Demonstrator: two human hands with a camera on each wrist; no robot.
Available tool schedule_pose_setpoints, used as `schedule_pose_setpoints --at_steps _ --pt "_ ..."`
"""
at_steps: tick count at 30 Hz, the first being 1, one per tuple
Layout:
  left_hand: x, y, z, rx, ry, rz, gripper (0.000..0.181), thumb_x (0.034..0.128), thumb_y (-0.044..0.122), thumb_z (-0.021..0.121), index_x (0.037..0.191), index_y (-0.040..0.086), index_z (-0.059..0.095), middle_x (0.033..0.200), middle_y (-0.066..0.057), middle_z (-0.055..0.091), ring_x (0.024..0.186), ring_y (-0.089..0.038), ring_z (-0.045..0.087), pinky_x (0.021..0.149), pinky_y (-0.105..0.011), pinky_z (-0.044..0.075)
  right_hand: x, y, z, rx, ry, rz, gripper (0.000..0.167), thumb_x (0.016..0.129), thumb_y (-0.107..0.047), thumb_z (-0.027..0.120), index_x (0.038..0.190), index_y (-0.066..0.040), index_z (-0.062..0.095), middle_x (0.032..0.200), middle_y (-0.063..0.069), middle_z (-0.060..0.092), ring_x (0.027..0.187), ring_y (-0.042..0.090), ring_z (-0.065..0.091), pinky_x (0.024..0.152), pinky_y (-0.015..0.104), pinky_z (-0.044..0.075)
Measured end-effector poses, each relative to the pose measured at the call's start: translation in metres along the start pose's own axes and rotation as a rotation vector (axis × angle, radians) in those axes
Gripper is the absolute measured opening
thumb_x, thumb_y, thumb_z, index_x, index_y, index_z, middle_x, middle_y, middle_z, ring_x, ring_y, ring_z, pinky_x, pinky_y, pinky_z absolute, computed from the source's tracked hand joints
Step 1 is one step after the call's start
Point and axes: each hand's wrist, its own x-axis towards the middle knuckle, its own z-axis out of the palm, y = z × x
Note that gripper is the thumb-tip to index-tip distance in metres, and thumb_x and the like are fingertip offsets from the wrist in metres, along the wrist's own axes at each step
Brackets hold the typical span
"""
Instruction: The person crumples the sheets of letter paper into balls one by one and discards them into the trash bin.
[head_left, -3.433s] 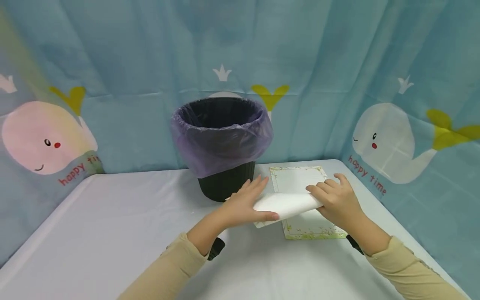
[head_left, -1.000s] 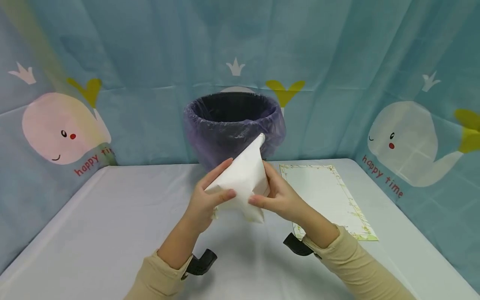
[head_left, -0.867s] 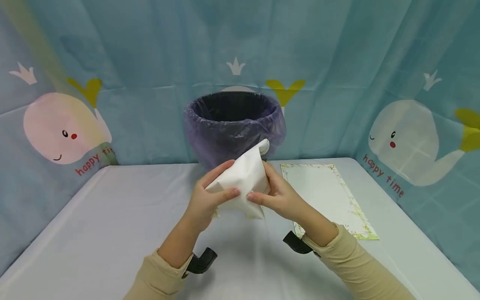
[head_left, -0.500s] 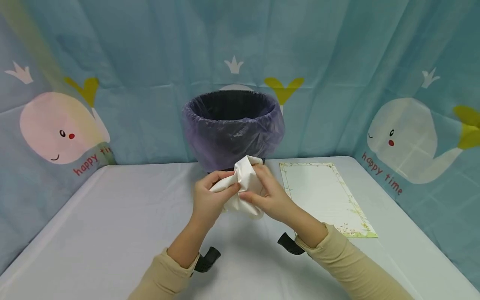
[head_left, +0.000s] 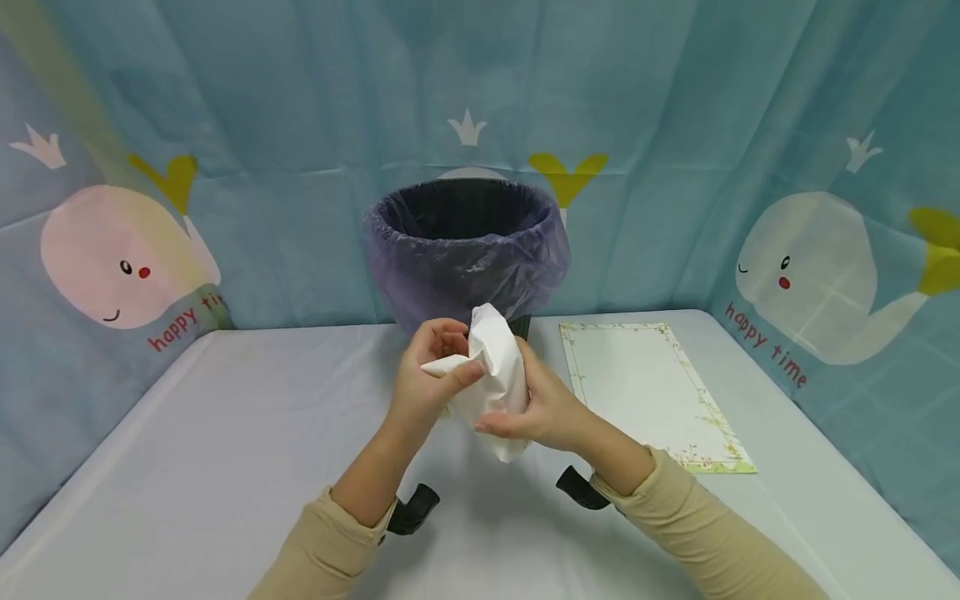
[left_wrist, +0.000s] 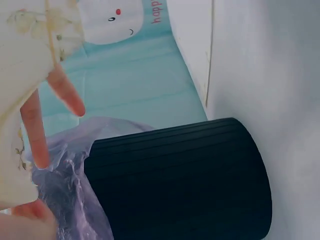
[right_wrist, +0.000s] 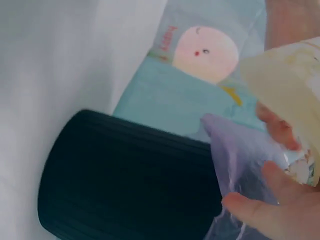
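Observation:
In the head view a crumpled sheet of white paper (head_left: 501,362) is bunched up between both hands, above the table and in front of the bin. My left hand (head_left: 422,375) pinches its left corner between thumb and curled fingers. On the other side my right hand (head_left: 551,407) grips the bunched sheet, thumb across the near face and fingers hidden behind. Printed leaf patterns show on the paper (right_wrist: 285,82) in the right wrist view. The left wrist view also has the paper (left_wrist: 22,65) at its left edge, with fingertips beside it.
A black bin (head_left: 519,327) lined with a purple plastic bag (head_left: 468,271) stands at the back, just beyond the hands. Flat on the table (head_left: 225,433) at the right lies a bordered sheet of paper (head_left: 645,392). Blue curtains (head_left: 300,250) enclose the back and sides.
The sheet in my hands was loosely folded, then bent into a pointed shape; now it is crumpled smaller. My hands have come closer together, and my right hand has left the bordered sheet's area.

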Motion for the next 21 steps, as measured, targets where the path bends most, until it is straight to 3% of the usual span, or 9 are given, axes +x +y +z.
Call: schedule_pose_setpoints --at_steps 2,4,6,9,16,18,21 --pt "0.0 0.0 -0.001 0.014 -0.049 -0.01 0.095 0.0688 0.052 0.084 0.135 -0.005 0.047 0.134 -0.015 0.052 0.121 -0.02 0.048 0.092 -0.023 0.043 -0.001 -0.001 0.001 -0.022 -0.008 -0.017 0.075 0.077 -0.008 0.08 0.136 0.005 0.035 0.111 0.017 0.057 0.093 0.024 0.06 0.077 0.039 0.055" --pt "0.0 0.001 -0.002 0.028 -0.101 -0.041 0.09 0.0742 0.043 0.084 0.141 -0.003 0.045 0.146 -0.014 0.044 0.128 -0.022 0.043 0.097 -0.025 0.042 -0.001 -0.001 0.002 -0.053 -0.022 -0.028 0.068 0.077 -0.002 0.077 0.132 0.006 0.039 0.107 0.016 0.059 0.091 0.022 0.062 0.075 0.037 0.055" --pt "0.0 0.002 -0.003 0.022 -0.148 -0.087 0.078 0.0775 0.031 0.083 0.14 -0.001 0.049 0.141 -0.015 0.05 0.119 -0.024 0.05 0.09 -0.025 0.048 -0.002 -0.002 0.001 -0.08 -0.037 -0.021 0.063 0.078 -0.001 0.076 0.13 0.007 0.041 0.105 0.014 0.06 0.089 0.02 0.062 0.073 0.035 0.055" --pt "-0.001 0.003 -0.005 0.048 -0.159 -0.105 0.066 0.0792 0.026 0.081 0.134 -0.002 0.055 0.125 -0.013 0.06 0.101 -0.021 0.056 0.079 -0.026 0.051 -0.001 -0.005 -0.001 -0.121 -0.049 -0.008 0.059 0.079 -0.003 0.075 0.128 0.006 0.042 0.105 0.014 0.06 0.088 0.021 0.061 0.072 0.035 0.055" --pt "-0.002 0.003 -0.004 0.007 -0.104 0.054 0.08 0.0752 0.046 0.082 0.121 -0.014 0.054 0.11 -0.001 0.059 0.093 -0.013 0.057 0.075 -0.022 0.049 0.001 -0.014 -0.001 -0.298 0.02 -0.015 0.067 0.078 -0.016 0.079 0.134 0.001 0.047 0.126 0.017 0.047 0.11 0.028 0.044 0.081 0.039 0.048" --pt "-0.002 0.003 -0.002 0.021 -0.053 0.102 0.076 0.0772 0.044 0.081 0.118 -0.014 0.056 0.107 0.001 0.059 0.091 -0.012 0.057 0.074 -0.021 0.049 0.003 -0.014 -0.002 -0.34 0.067 -0.061 0.069 0.075 -0.015 0.084 0.133 -0.001 0.049 0.126 0.015 0.049 0.112 0.028 0.045 0.084 0.041 0.048" --pt "-0.004 0.002 0.0 0.06 0.084 0.166 0.072 0.0784 0.042 0.081 0.118 -0.013 0.057 0.107 -0.001 0.055 0.089 -0.011 0.056 0.073 -0.019 0.049 0.006 -0.012 -0.002 -0.472 0.215 -0.139 0.077 0.067 -0.017 0.09 0.131 -0.001 0.051 0.119 0.014 0.054 0.108 0.028 0.048 0.084 0.043 0.048"
